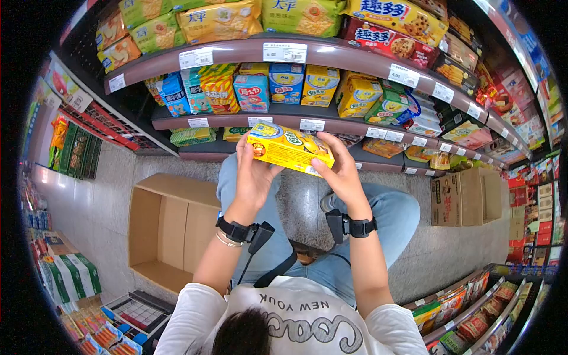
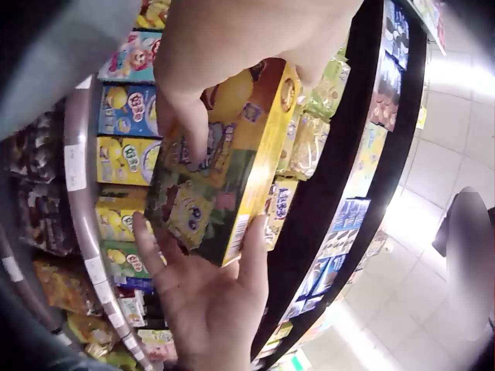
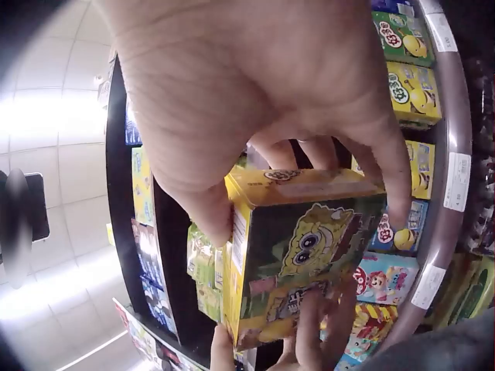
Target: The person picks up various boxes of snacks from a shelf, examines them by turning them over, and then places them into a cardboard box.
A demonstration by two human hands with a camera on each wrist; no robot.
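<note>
I hold a yellow box (image 1: 290, 149) level before the shelves (image 1: 331, 124), my left hand (image 1: 254, 171) curled round its nine-o'clock end and my right hand (image 1: 337, 168) pinching the three-o'clock end, thumb apparently on top, with a cardboard carton (image 1: 168, 228) on the floor at eight o'clock.

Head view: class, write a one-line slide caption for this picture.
A person's left hand and right hand hold a yellow snack box in front of stocked shop shelves, an open cardboard carton beside them.
</note>
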